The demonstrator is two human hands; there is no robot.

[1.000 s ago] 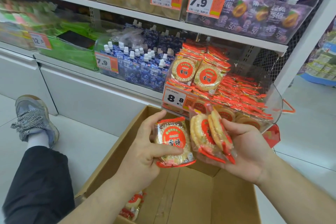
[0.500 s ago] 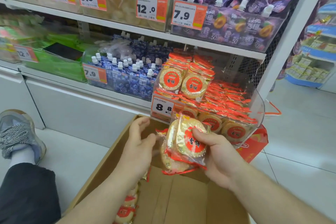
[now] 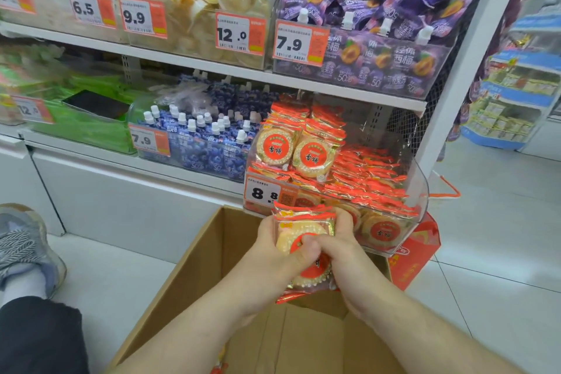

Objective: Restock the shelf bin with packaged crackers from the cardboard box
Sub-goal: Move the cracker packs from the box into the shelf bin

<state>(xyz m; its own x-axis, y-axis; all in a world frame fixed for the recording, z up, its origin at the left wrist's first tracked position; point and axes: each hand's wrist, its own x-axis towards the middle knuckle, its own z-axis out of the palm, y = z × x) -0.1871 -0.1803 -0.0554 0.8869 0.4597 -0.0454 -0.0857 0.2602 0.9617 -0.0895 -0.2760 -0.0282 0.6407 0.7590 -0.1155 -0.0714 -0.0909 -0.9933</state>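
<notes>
Orange-trimmed packs: a small stack of clear-wrapped round crackers with red labels (image 3: 303, 240) is pressed between both hands, above the open brown cardboard box (image 3: 194, 276) and just in front of the clear plastic shelf bin (image 3: 420, 191).
Change: half a second ago the right hand alone held the packs and the left was only reaching in; a second ago each hand held its own share.
Left hand (image 3: 273, 255): fingers curled around the stack's left edge, thumb across the front label.
Right hand (image 3: 341, 249): fingers wrapped round the right edge, thumb meeting the left one.
Count held: at least three packs; edges overlap, exact number unclear.
Bin: already heaped with matching packs, too many to count, two standing upright at the front.
White "8.8" price tag (image 3: 262, 193): one, on the bin's front.
</notes>
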